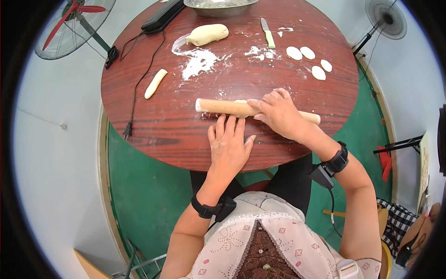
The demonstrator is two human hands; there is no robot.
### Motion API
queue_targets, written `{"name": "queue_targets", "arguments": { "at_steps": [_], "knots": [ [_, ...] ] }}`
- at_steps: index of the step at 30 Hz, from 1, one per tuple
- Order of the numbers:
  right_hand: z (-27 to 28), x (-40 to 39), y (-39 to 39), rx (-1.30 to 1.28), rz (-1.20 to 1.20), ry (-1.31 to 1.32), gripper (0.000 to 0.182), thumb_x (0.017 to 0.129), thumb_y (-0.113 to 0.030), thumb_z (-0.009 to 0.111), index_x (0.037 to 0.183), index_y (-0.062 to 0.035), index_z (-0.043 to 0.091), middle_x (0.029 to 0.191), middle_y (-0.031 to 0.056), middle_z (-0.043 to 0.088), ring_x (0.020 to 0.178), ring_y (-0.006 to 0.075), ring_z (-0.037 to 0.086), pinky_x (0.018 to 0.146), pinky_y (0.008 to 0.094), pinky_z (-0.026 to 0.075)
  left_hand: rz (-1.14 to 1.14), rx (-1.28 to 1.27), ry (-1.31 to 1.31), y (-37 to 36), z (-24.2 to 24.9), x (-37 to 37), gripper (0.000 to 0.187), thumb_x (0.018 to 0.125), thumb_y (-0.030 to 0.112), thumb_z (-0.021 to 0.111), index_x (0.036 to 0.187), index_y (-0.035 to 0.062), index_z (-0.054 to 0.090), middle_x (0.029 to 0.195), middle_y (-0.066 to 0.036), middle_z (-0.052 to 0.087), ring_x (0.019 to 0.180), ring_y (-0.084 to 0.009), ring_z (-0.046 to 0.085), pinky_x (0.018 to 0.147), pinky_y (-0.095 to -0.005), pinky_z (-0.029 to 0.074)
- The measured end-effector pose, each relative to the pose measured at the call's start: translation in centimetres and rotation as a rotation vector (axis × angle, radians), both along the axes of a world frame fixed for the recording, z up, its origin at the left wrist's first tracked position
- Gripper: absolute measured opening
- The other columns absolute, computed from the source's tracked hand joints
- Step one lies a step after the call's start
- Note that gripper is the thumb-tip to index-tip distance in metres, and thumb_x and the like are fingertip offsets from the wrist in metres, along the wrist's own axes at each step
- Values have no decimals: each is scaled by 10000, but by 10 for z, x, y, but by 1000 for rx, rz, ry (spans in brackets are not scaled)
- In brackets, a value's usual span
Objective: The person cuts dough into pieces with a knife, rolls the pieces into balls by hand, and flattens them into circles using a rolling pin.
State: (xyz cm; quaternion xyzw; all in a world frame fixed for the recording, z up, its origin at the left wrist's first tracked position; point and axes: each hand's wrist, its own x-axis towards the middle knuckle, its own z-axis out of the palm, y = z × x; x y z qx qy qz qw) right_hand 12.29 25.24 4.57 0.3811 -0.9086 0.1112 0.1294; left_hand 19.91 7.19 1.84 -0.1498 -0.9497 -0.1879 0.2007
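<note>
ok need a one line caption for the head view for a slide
Right hand on a rolling pin, left hand flat beside it on a floured round table.

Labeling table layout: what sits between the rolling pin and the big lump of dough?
In the head view, a patch of spilled flour lies between the rolling pin and the dough lump; otherwise bare table.

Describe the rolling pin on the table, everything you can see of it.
The rolling pin is a plain, pale wooden cylinder without handles, dusted with flour. It lies flat and nearly level across the round red-brown table, close to the near edge. The right hand presses on its right half; the left hand touches its near side with the fingertips. A bit of dough shows beneath its middle.
</note>
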Motion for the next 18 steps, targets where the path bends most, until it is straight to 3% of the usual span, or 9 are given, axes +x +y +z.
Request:
{"name": "queue_targets", "arguments": {
  "at_steps": [6, 9, 14, 18],
  "knots": [
    [-17, -22, -13, 27, -173, 138, 413, 965, -377, 430, 1233, -103, 583, 1266, 148, 533, 1179, 307, 489, 1012, 485, 339, 35, -5, -44, 0, 2, 2, 494, 792, 298, 690, 1197, 33, 590, 1176, -178, 507, 1117, -352, 434, 933, -479, 325],
    [-15, -35, -16, 7, -198, 50, 409, 969, -366, 424, 1249, -108, 572, 1276, 145, 529, 1199, 303, 475, 1014, 490, 335, 30, -16, -14, 1, 2, 2, 494, 786, 297, 697, 1193, 36, 592, 1148, -180, 497, 1089, -351, 437, 917, -477, 331],
    [-14, 15, -15, 93, -90, -101, 543, 927, -403, 492, 1348, -61, 459, 1434, 161, 396, 1365, 313, 322, 1113, 532, 185, 26, 28, -15, -1, 2, 1, 490, 784, 297, 700, 1188, 41, 595, 1108, -172, 493, 1061, -345, 439, 914, -473, 334],
    [-13, -7, -20, 154, -229, 63, 553, 933, -418, 474, 1372, -85, 440, 1444, 164, 380, 1376, 324, 296, 1111, 553, 177, 30, 6, -18, 1, 4, 0, 473, 780, 286, 706, 1173, 44, 601, 1062, -164, 489, 1048, -337, 441, 910, -471, 336]
  ]
}}
